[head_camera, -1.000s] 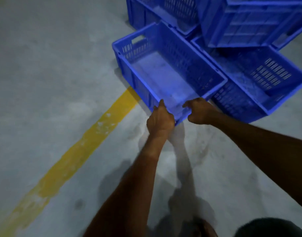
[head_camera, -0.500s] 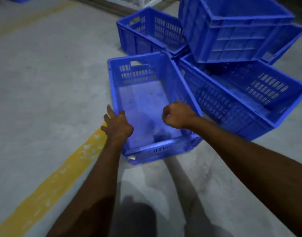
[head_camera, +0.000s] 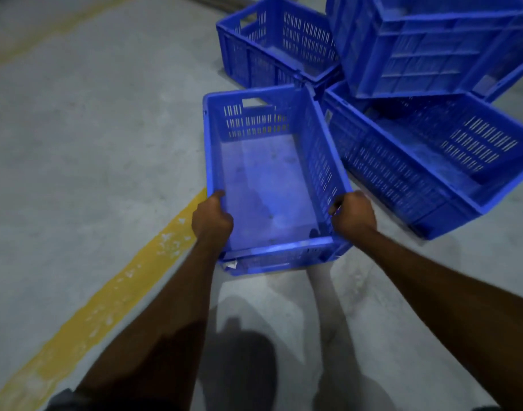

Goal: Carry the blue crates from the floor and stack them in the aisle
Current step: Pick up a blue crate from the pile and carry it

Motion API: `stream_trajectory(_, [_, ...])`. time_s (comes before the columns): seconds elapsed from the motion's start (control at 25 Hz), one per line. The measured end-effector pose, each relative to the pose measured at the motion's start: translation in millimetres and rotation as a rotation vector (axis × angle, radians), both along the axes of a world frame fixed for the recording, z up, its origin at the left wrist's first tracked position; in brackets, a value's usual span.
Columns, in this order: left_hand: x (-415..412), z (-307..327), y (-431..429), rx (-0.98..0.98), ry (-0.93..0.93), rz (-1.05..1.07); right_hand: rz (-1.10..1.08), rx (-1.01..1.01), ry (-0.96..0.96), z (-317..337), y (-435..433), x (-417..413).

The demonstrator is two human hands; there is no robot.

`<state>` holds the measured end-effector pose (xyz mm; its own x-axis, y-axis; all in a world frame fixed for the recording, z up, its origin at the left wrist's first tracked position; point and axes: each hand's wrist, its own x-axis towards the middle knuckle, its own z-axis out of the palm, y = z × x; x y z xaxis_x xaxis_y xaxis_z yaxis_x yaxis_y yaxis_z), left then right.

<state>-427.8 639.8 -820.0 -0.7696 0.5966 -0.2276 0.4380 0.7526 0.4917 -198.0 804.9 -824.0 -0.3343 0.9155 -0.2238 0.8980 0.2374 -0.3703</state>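
Left hand [head_camera: 212,221] and right hand [head_camera: 353,216], fingers curled, grip the centre crate [head_camera: 269,185] (no stack visible); upper-right crates [head_camera: 432,161] remain.

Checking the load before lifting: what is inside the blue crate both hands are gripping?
Only the bare, dusty floor of the held crate shows; no items. The left hand and right hand grip its side rims. A strip along the near wall is covered.

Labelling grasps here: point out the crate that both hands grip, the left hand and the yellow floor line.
gripped crate [head_camera: 266,185], head view, bare inner floor.
left hand [head_camera: 212,221], head view, back of the hand.
yellow floor line [head_camera: 124,283], head view, middle of the paint.
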Motion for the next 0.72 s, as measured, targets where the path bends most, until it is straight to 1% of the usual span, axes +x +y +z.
stream_trajectory(0.04, [2.2,16.7,-14.6,0.017,-0.042,0.002,-0.008,-0.033,0.028,13.4,-10.8,6.7])
stream_trajectory(0.12, [0.9,61.8,-39.1,0.041,-0.099,0.019,-0.013,-0.06,0.065,66.2,-21.1,11.6])
stream_trajectory(0.2, [-1.3,118.0,-61.3,0.021,-0.169,0.05,-0.03,-0.139,0.039,139.6,-32.2,8.3])
stream_trajectory(0.28, [-2.8,177.5,-91.6,0.036,-0.2,0.091,-0.022,-0.167,0.067,219.7,-49.2,1.5])
stream_trajectory(0.36, [6.2,227.4,-127.7,0.036,-0.209,0.128,0.03,-0.105,0.054,287.0,-87.2,2.8])
stream_trajectory(0.44, [29.8,272.7,-169.6,0.062,-0.21,0.207,0.134,0.007,0.045,347.1,-136.3,7.1])
stream_trajectory(0.52, [53.4,322.6,-208.7,0.142,-0.217,0.339,0.155,0.103,0.086,408.2,-180.8,9.7])
stream_trajectory(0.6, [72.0,381.4,-236.6,0.251,-0.201,0.447,0.13,0.169,0.126,469.5,-210.2,15.6])
stream_trajectory(0.68, [89.4,448.2,-261.9,0.354,-0.155,0.496,0.173,0.202,0.139,528.3,-227.8,25.6])
stream_trajectory(0.72, [98.1,481.3,-274.3,0.395,-0.125,0.513,0.217,0.214,0.115,553.5,-233.8,31.4])
